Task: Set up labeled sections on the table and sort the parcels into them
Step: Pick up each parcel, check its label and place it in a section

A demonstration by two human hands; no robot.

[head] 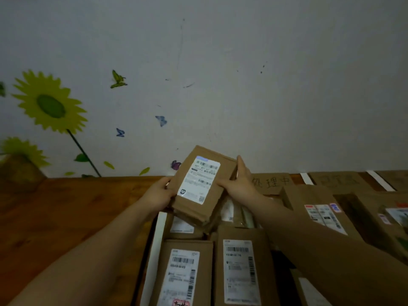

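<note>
Two cardboard parcels (181, 274) w/ white shipping labels are seen side by side at 6 o'clock, next to a white tape strip (157, 241). Above them, approx. centre, a brown parcel (198, 184) is held tilted, clear of the table (66, 217). Its 9 o'clock edge is gripped by the left hand (157, 194), its 3 o'clock edge by the right hand (238, 182), thumbs on the labelled face. A handwritten cardboard sign (271, 181) is laid at 3 o'clock.
</note>
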